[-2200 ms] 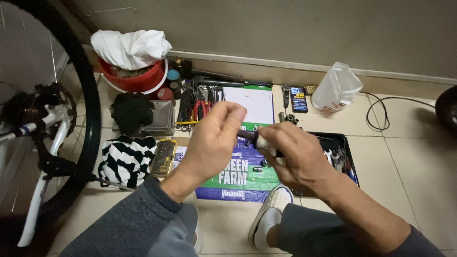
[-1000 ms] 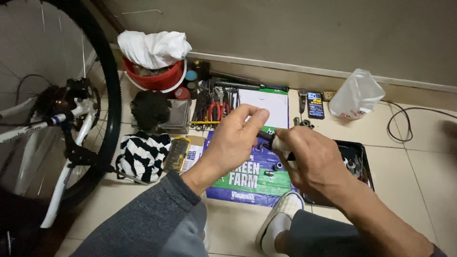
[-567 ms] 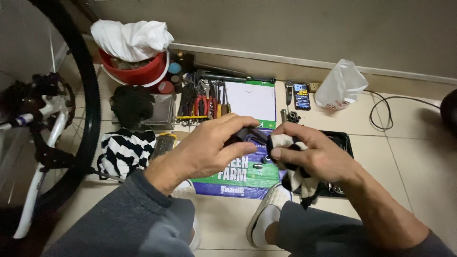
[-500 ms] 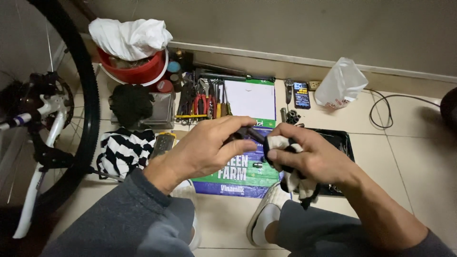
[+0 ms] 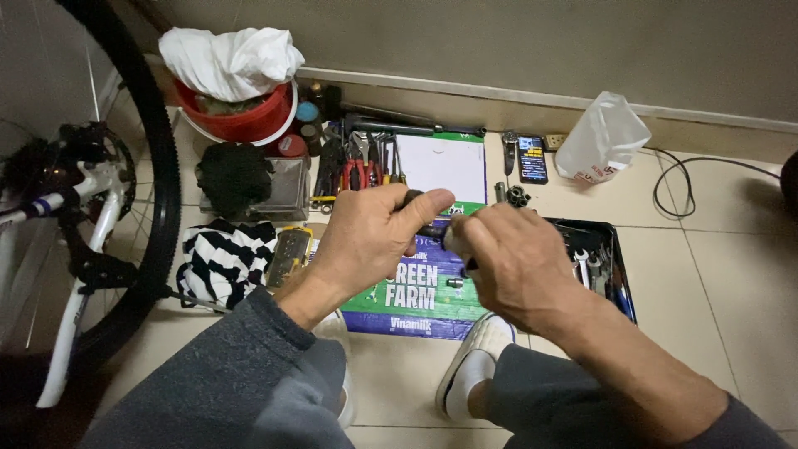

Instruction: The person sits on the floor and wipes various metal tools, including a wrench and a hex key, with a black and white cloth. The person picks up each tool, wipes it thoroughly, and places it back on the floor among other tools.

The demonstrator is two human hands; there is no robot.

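Observation:
My left hand (image 5: 374, 237) is closed around a small dark part (image 5: 413, 198), with the thumb stretched over its top. My right hand (image 5: 515, 262) meets it from the right and grips a pale rag (image 5: 455, 235) pressed against the same part. Both hands hover above a flattened green and white carton (image 5: 416, 291) lying on the tiled floor. Most of the dark part is hidden by my fingers. A small silver socket (image 5: 455, 283) rests on the carton just below my hands.
A bicycle rear wheel (image 5: 162, 191) and white frame (image 5: 71, 308) stand at the left. A red bucket (image 5: 241, 120) with white cloth, pliers and screwdrivers (image 5: 357, 166), a phone (image 5: 532, 158), a plastic bag (image 5: 603, 141), a black tool tray (image 5: 603, 266), and a striped cloth (image 5: 220, 262) lie around.
My hands came closer together and the right hand's rag, which hung loosely below it, is now bunched against the part. The view shifted slightly.

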